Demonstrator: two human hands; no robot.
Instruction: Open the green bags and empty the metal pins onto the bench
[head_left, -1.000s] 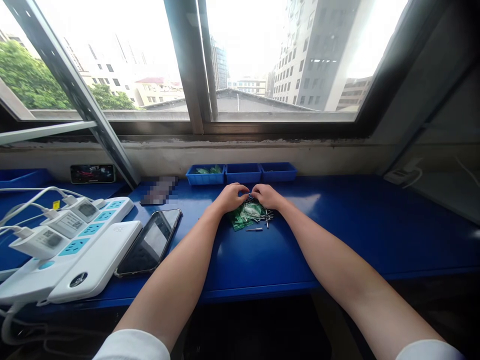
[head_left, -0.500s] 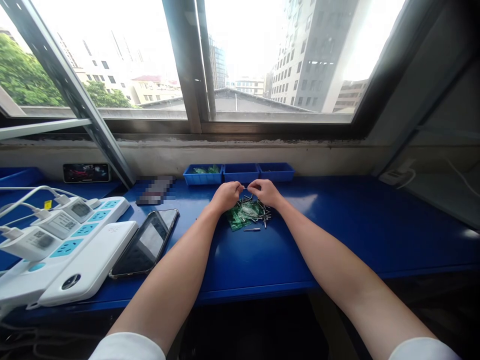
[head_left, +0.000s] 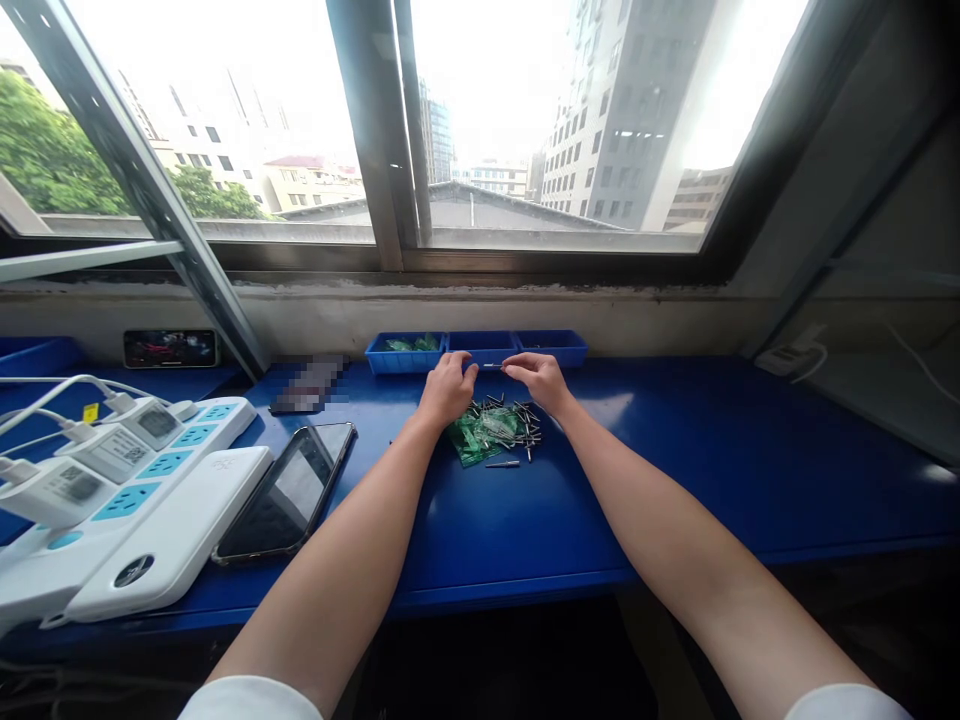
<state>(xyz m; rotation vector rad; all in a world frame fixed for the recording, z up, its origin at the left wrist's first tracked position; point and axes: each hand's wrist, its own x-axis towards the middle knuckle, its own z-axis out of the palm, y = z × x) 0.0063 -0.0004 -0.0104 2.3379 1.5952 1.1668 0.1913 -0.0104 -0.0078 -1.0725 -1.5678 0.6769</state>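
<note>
Between the thumb and fingers of my right hand (head_left: 536, 378) is a slim silver metal pin (head_left: 492, 366), its free end pointing left. My left hand (head_left: 447, 388) is beside the pin's left end, thumb and fingers apart, with nothing seen in it. Below both hands lies a pile of metal pins (head_left: 531, 432) on and around green plastic bags (head_left: 474, 436). One loose pin (head_left: 502, 464) rests in front of the pile. Behind my hands stand three joined blue bins: the left bin (head_left: 382, 362) holds green bags, while the middle bin (head_left: 480, 340) is partly hidden.
A smartphone (head_left: 289, 495), a white power bank (head_left: 172, 540) and a power strip (head_left: 142, 498) with plugged chargers lie at left on the blue table (head_left: 712, 450). Another phone (head_left: 171, 348) leans at the back left. A metal post (head_left: 195, 260) stands before the window.
My left hand has let go of the pin and opened, moving slightly away to the left. The right hand keeps the pin, now a little farther forward near the bins.
</note>
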